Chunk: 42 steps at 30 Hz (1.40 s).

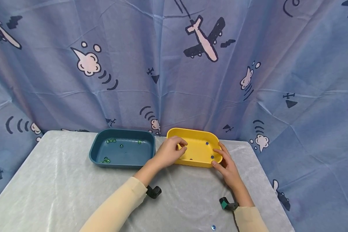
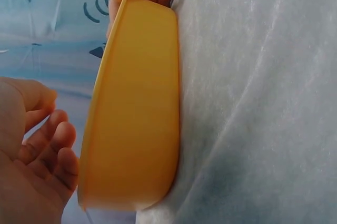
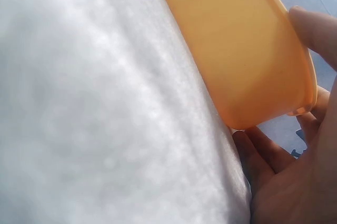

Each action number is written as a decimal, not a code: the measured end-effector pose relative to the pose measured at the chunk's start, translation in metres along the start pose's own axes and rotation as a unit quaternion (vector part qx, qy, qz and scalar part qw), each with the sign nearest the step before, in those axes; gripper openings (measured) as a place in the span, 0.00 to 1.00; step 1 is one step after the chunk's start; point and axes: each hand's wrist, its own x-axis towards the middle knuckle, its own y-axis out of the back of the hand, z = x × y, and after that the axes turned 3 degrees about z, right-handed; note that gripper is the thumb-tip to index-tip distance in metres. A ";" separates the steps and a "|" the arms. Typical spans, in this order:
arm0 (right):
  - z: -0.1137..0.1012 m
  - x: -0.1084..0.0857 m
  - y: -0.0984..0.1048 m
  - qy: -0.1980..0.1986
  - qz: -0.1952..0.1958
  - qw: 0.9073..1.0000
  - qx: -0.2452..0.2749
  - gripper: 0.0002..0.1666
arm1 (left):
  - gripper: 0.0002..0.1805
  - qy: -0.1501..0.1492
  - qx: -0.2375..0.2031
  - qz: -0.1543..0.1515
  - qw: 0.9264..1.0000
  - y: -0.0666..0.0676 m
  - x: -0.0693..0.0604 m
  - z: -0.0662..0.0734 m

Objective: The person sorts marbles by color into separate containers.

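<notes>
My left hand (image 1: 169, 151) hovers at the left end of a yellow tray (image 1: 195, 132), its fingers loosely bent and a gap between thumb and forefinger. Nothing shows between those fingertips in the left wrist view. My right hand (image 1: 229, 169) holds the tray's right end, with the thumb at the front rim and the fingers around the corner. In the right wrist view, fingertips (image 3: 241, 139) touch near the tray's base. Inside the tray lie a few small blue marbles, one blue marble (image 1: 207, 143) towards the back and another blue marble (image 1: 212, 157) near the right hand.
A dark teal tray (image 1: 124, 166) with several green marbles (image 1: 106, 159) stands left of the yellow one. Another blue marble (image 1: 213, 227) lies on the grey cloth-covered table (image 1: 75, 190) near the front. A patterned blue curtain (image 1: 133, 64) hangs behind.
</notes>
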 end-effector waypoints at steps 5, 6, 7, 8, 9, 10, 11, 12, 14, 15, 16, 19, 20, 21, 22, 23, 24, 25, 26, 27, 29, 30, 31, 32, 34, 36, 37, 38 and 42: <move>-0.001 -0.001 0.000 -0.001 -0.002 1.000 0.002 0.30 | 0.10 -0.004 0.000 -0.002 1.000 -0.002 -0.001 0.003; -0.001 -0.001 0.000 -0.002 -0.002 1.000 0.002 0.30 | 0.09 -0.005 0.002 -0.001 1.000 -0.002 -0.001 0.004; -0.001 -0.001 0.000 -0.003 -0.002 1.000 0.001 0.30 | 0.09 -0.005 0.003 -0.001 1.000 -0.002 -0.001 0.005; -0.001 -0.001 0.000 -0.002 -0.001 1.000 0.000 0.30 | 0.09 -0.006 0.003 0.000 1.000 -0.002 -0.001 0.005; -0.001 -0.001 0.000 -0.002 -0.001 1.000 -0.001 0.30 | 0.09 -0.007 0.003 0.001 1.000 -0.002 -0.001 0.006; -0.001 0.000 0.000 -0.001 -0.001 1.000 -0.002 0.30 | 0.09 -0.007 0.001 0.002 1.000 -0.002 -0.001 0.007; -0.001 0.000 0.000 0.000 0.000 1.000 -0.004 0.30 | 0.09 -0.007 -0.001 0.002 1.000 -0.001 -0.002 0.008; -0.001 0.000 0.000 0.000 0.000 1.000 -0.004 0.29 | 0.08 -0.007 -0.002 0.003 1.000 -0.001 -0.002 0.009; 0.000 0.000 0.000 0.001 0.000 1.000 -0.005 0.29 | 0.08 -0.008 -0.006 0.003 1.000 -0.001 -0.003 0.011; 0.000 0.000 0.000 0.001 0.000 1.000 -0.005 0.29 | 0.09 -0.008 -0.009 0.002 1.000 0.000 -0.004 0.012; 0.000 0.000 0.000 0.001 0.000 1.000 -0.005 0.29 | 0.09 -0.009 -0.011 0.001 1.000 0.000 -0.005 0.013; 0.000 0.000 0.000 -0.001 0.000 1.000 -0.006 0.30 | 0.08 -0.022 -0.017 -0.004 1.000 0.000 -0.008 0.017; 0.000 0.000 0.000 -0.002 0.000 1.000 -0.007 0.30 | 0.08 -0.028 -0.018 -0.005 0.999 -0.001 -0.009 0.018; 0.000 0.000 0.000 -0.003 0.000 1.000 -0.007 0.30 | 0.08 -0.034 -0.019 -0.006 0.999 -0.001 -0.010 0.019; 0.000 0.000 0.000 -0.003 0.000 1.000 -0.008 0.30 | 0.08 -0.040 -0.018 -0.007 0.999 -0.001 -0.012 0.020; 0.000 0.001 0.000 -0.004 0.001 1.000 -0.009 0.30 | 0.08 -0.048 -0.018 -0.007 0.999 -0.002 -0.013 0.022; -0.001 0.001 0.000 -0.003 0.001 1.000 -0.010 0.30 | 0.07 -0.054 -0.018 -0.006 0.998 -0.003 -0.014 0.023; -0.001 0.001 0.000 -0.003 0.001 1.000 -0.009 0.30 | 0.07 -0.060 -0.017 -0.007 0.998 -0.004 -0.016 0.025; -0.001 0.001 -0.001 -0.003 0.000 1.000 -0.009 0.30 | 0.07 -0.064 -0.020 -0.008 0.998 -0.005 -0.018 0.026; -0.001 0.000 -0.001 -0.001 0.000 1.000 -0.009 0.30 | 0.07 -0.070 -0.023 -0.009 0.997 -0.006 -0.020 0.028; 0.000 0.001 -0.001 0.002 0.000 1.000 -0.007 0.30 | 0.06 -0.079 -0.028 -0.015 0.996 -0.010 -0.024 0.031; 0.000 0.001 -0.001 0.003 0.000 1.000 -0.006 0.30 | 0.06 -0.084 -0.031 -0.018 0.996 -0.011 -0.026 0.033; 0.000 0.000 -0.001 0.004 -0.001 1.000 -0.004 0.29 | 0.06 -0.091 -0.033 -0.022 0.995 -0.014 -0.028 0.034; 0.001 0.000 -0.001 0.005 -0.001 1.000 -0.002 0.29 | 0.06 -0.096 -0.036 -0.025 0.994 -0.016 -0.031 0.036; 0.001 0.000 -0.001 0.005 -0.002 1.000 0.001 0.29 | 0.06 -0.106 -0.037 -0.033 0.993 -0.021 -0.037 0.039; 0.002 0.000 -0.001 0.005 -0.003 1.000 0.003 0.29 | 0.06 -0.116 -0.035 -0.040 0.992 -0.026 -0.043 0.043; 0.002 0.000 -0.001 0.005 -0.004 1.000 0.002 0.29 | 0.06 -0.119 -0.032 -0.044 0.991 -0.029 -0.047 0.044; 0.003 0.000 -0.001 0.005 -0.005 1.000 0.001 0.29 | 0.06 -0.122 -0.032 -0.049 0.991 -0.031 -0.050 0.046; 0.003 0.001 0.000 0.009 -0.004 1.000 -0.003 0.29 | 0.07 -0.135 -0.025 -0.066 0.988 -0.038 -0.063 0.056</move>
